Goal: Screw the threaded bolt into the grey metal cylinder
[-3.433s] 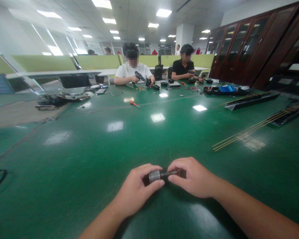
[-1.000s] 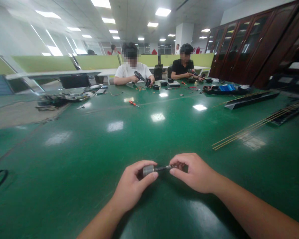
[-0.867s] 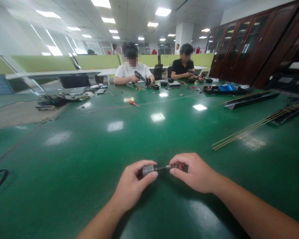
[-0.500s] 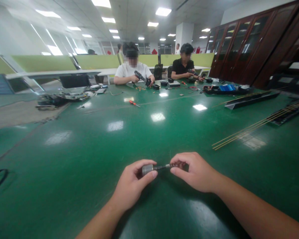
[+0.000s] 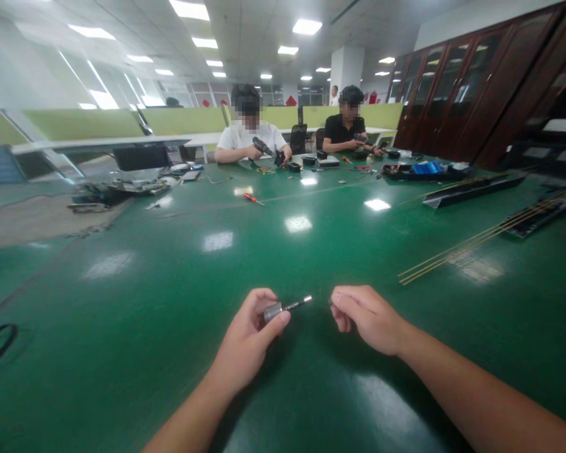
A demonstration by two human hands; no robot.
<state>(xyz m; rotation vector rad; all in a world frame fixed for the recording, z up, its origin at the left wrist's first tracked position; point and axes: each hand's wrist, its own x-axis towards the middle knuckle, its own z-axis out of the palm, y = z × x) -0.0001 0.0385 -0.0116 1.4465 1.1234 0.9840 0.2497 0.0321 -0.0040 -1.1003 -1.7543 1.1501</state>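
My left hand (image 5: 245, 340) is closed around a grey metal cylinder with a thin shaft (image 5: 273, 311), which looks like a small motor. Its dark shaft ends in a bright tip and points right and slightly up, free of any fingers. Some way to the right of that tip, my right hand (image 5: 365, 318) is closed, its fingers pinched together. Only a dark speck of the small coil-like piece (image 5: 331, 302) shows at these fingertips; the fingers cover the rest. Both hands are just above the green table (image 5: 170, 314).
An orange screwdriver (image 5: 252, 199) lies farther off. Long thin rods (image 5: 453, 254) and a dark channel (image 5: 471, 190) are at right, a black cable loop (image 5: 0, 349) at left. Across the table two people work, one holding a power drill (image 5: 263, 146).
My right hand has come away from the shaft's end, taking the coil-like piece off it, and its fingers have curled in. My left hand has tilted the shaft upward, baring its tip.
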